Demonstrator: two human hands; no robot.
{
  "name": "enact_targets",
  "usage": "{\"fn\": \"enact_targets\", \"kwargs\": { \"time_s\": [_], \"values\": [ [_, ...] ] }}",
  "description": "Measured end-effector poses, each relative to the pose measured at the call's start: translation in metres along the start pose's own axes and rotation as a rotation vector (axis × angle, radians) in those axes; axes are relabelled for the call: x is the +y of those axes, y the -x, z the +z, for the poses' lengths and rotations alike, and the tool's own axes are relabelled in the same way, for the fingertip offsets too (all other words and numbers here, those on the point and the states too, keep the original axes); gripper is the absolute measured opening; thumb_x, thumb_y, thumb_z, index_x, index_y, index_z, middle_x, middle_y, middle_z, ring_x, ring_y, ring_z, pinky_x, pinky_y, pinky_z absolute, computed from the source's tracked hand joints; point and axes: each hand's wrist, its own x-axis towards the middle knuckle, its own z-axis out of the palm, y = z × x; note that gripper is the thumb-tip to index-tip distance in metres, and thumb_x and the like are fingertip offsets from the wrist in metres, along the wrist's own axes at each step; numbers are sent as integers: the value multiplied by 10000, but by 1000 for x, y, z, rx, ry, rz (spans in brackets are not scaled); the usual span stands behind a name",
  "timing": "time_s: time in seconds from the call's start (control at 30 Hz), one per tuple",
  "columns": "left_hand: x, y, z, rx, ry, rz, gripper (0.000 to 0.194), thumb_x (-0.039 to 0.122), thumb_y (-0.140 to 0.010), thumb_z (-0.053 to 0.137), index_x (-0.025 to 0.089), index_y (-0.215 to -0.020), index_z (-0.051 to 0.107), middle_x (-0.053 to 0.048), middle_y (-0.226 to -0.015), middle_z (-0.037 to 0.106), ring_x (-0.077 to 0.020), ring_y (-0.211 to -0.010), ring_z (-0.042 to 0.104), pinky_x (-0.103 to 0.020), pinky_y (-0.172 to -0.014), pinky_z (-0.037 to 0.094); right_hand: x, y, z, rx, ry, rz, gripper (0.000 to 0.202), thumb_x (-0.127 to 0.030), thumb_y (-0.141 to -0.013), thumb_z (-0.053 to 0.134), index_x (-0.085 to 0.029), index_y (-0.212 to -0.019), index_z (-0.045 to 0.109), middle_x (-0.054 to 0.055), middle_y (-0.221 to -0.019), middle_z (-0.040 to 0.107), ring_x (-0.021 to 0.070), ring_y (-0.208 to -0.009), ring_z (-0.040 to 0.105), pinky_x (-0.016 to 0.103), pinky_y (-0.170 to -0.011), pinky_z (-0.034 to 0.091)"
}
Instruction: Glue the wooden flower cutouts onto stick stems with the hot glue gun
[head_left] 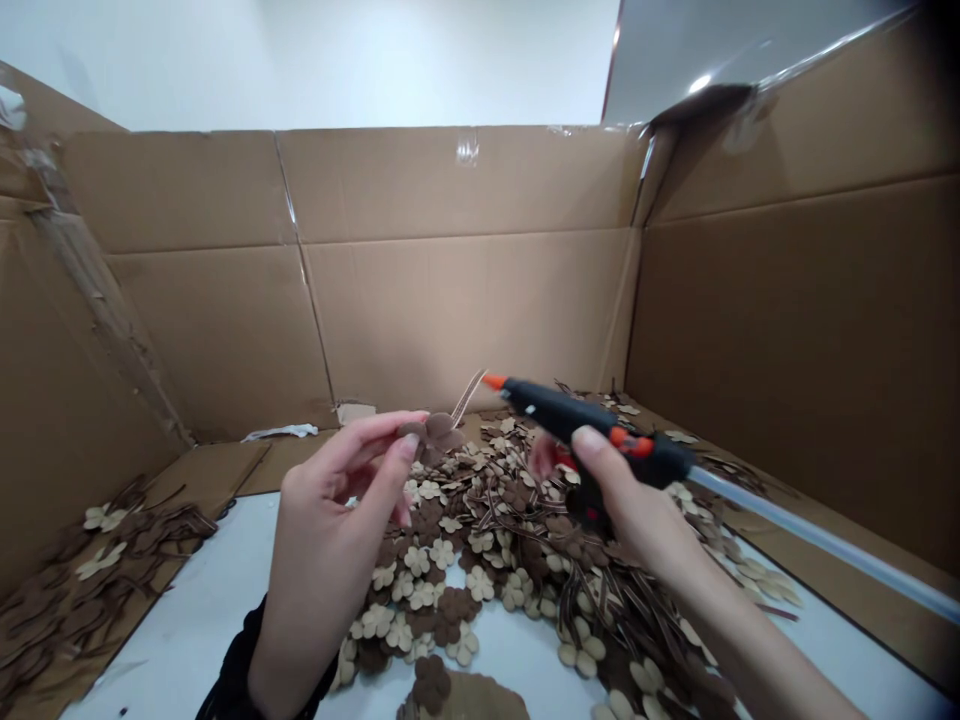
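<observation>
Between the thumb and fingers of my left hand [352, 485] is a brown fabric-like flower [433, 436]. A thin striped strip [466, 398] rises from the flower toward the glue gun's tip; whether the tip touches it I cannot tell. My right hand [607, 480] is wrapped round a black glue gun [559, 405] with an orange nozzle, pointing left. A long translucent glue stick [817, 540] runs out of its back end. Below both hands lies a heap of beige flowers [420, 560], brown flowers [454, 612] and brown strips [637, 590].
Cardboard walls [450, 280] stand at the back and both sides. More brown pieces [97, 580] are piled at the left. A white board [202, 590] forms the work surface. A torn piece of cardboard [480, 697] lies at the front, a brown flower on its left edge.
</observation>
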Motion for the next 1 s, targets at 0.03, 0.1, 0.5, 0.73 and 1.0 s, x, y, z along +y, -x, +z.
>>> {"fn": "enact_targets", "kwargs": {
  "time_s": [0.03,0.1,0.5,0.73,1.0],
  "values": [
    [0,-1,0,-19,-3,-12,216,360,-827,593,224,-951,706,16,-613,646,-108,-458,535,-214,-438,452,0,-1,1,21,-61,-17,489,-675,-845,417,-231,-772,609,40,-625,551,184,-581,543,312,-540,443],
    [0,-3,3,-71,-4,-46,222,362,-818,604,211,-936,715,3,-644,659,-112,-496,552,-212,-461,453,0,0,4,16,-136,-16,528,-689,-852,375,-228,-891,629,32,-596,533,190,-591,553,322,-575,460],
    [-19,-2,28,-327,14,-140,228,336,-807,616,182,-927,734,-41,-814,701,-140,-674,597,-218,-567,448,-1,0,19,-97,-98,67,272,-488,-794,636,-234,-888,664,28,-819,634,185,-761,587,333,-700,460],
    [-26,-5,31,-246,12,-34,314,391,-881,511,195,-1030,706,-26,-747,683,-150,-701,614,-263,-727,500,1,1,16,-3,-48,79,273,-483,-793,633,-235,-905,646,15,-804,614,175,-739,562,322,-679,446],
    [-99,-22,48,-697,-734,70,262,261,-852,488,204,-721,708,-19,-690,701,-157,-646,615,-413,-1038,362,13,-7,8,167,-116,23,253,-477,-795,631,-249,-903,630,7,-823,599,171,-742,565,319,-690,435]
  ]
}}
